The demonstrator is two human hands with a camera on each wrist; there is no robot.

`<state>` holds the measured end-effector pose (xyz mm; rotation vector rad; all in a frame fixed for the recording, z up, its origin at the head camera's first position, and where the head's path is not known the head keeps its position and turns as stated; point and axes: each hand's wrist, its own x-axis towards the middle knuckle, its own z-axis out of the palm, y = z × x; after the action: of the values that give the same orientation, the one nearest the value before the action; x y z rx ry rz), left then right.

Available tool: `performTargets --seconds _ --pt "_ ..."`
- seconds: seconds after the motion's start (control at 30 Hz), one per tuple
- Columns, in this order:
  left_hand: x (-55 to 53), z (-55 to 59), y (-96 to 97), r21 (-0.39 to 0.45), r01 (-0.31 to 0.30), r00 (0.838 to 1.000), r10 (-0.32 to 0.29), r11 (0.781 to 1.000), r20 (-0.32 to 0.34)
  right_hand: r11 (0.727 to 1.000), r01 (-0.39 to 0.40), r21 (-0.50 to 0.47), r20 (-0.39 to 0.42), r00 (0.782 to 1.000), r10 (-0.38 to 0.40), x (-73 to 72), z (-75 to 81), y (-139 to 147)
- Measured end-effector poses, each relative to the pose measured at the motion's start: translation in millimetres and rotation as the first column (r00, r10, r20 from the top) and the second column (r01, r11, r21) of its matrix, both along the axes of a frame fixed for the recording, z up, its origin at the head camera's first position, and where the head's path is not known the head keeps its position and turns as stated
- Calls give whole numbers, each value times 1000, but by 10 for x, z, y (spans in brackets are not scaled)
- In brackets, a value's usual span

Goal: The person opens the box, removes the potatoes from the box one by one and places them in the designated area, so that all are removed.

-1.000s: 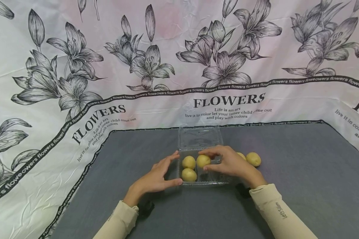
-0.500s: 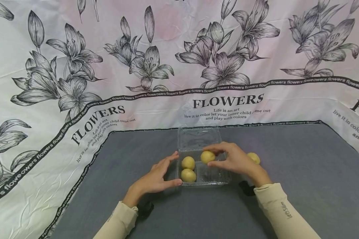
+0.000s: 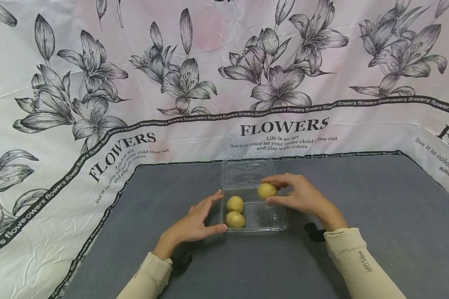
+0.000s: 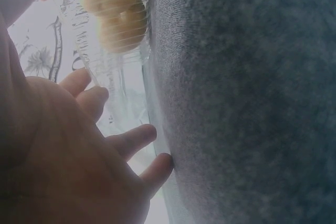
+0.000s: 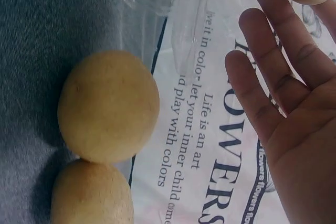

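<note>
Right hand (image 3: pixel 303 197) is pinching a yellow fruit (image 3: pixel 266 191), which is shifting rightward to near the clear box's (image 3: pixel 258 229) back right corner | left hand (image 3: pixel 194 222) is lying fingers-spread along the left edge | two fruits (image 3: pixel 235 204) are remaining inside; unloading is seemingly progressing

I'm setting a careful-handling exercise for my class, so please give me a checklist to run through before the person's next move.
1. Lid open: ok, up at the container's far side.
2. Held fruit gripped: ok, pinched between the right hand's thumb and fingers.
3. Left hand beside the container: ok, at its left side.
4. Nearer fruit and farther fruit inside: ok, both in the left section.
5. Table right of the container unobstructed: not ok, two loose fruits there.
6. Held fruit clear of the rim: cannot tell.
</note>
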<state>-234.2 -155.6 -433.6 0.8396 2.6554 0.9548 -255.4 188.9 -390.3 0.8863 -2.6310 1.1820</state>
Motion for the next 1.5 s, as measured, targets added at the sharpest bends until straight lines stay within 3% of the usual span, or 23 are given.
performTargets --seconds 0.23,0.47,1.0,1.5 --pt "1 -6 -4 0 -4 1000 4 1000 -11 998 66 -15 61 996 -64 2 38 84" --pt "2 -2 5 -2 -9 1000 9 1000 -11 996 91 12 24 996 -91 -2 67 181" --pt "-4 1 3 -2 -8 1000 8 1000 -6 987 163 2 66 984 -163 3 125 398" --pt "-7 1 3 0 -7 1000 7 1000 -2 976 219 9 52 974 -220 -23 58 656"
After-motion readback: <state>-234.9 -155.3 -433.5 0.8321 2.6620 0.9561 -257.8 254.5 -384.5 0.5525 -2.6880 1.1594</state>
